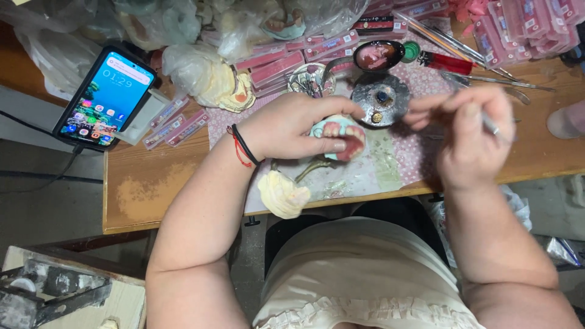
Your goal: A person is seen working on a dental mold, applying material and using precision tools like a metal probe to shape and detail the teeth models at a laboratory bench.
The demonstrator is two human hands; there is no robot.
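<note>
My left hand (292, 128) grips a denture model (342, 135): pink wax gums with white teeth on a pale green plaster base, held just above the wooden workbench (152, 176). My right hand (466, 134) is to its right, blurred, fingers pinched on a thin metal tool (491, 127). The tool's tip is apart from the denture. A black and a red band circle my left wrist.
A lit smartphone (106, 96) leans at the left. Plastic bags with plaster casts (210, 76), pink tooth-card strips (277, 64), a small bowl of pink wax (378, 56), a round metal burner (380, 97), metal instruments (487, 79) and a yellowish cast (283, 195) crowd the bench.
</note>
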